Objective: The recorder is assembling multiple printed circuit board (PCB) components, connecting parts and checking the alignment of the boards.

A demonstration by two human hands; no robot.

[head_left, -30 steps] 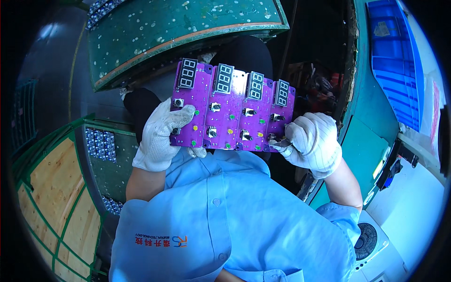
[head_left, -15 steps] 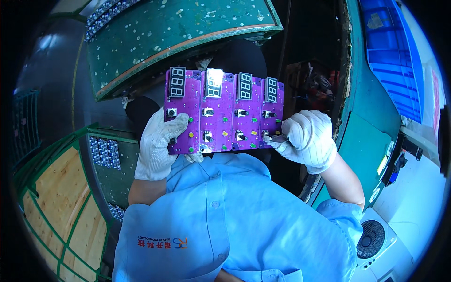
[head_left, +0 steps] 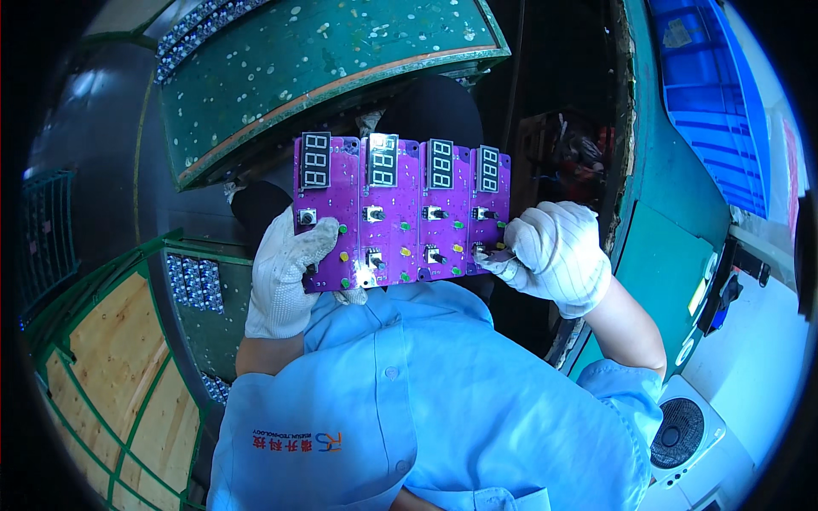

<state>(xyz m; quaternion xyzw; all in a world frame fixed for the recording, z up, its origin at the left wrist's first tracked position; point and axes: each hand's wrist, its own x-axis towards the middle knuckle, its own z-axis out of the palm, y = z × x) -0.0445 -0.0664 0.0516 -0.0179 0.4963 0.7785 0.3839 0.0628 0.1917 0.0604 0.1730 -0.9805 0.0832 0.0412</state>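
Observation:
A purple circuit board panel is held up in front of my chest, divided by lines into several strips. Each strip has a black-framed digit display at its far end, black-shafted knobs, and small green and yellow lights. My left hand, in a white glove, grips the left edge, thumb on top and fingers underneath. At the lower right corner, my gloved right hand is closed, its fingertips touching the board beside a knob. A small greyish thing shows between those fingers; its kind is unclear.
A speckled green table stands beyond the board, with rows of small parts on it. Wooden panels in a green frame lie at left. To the right are a green bench, a blue bin and a white fan.
The panel has shifted slightly toward me and a little left, its tilt changing so glare now shows near the lower edge. Both hands keep their places on it.

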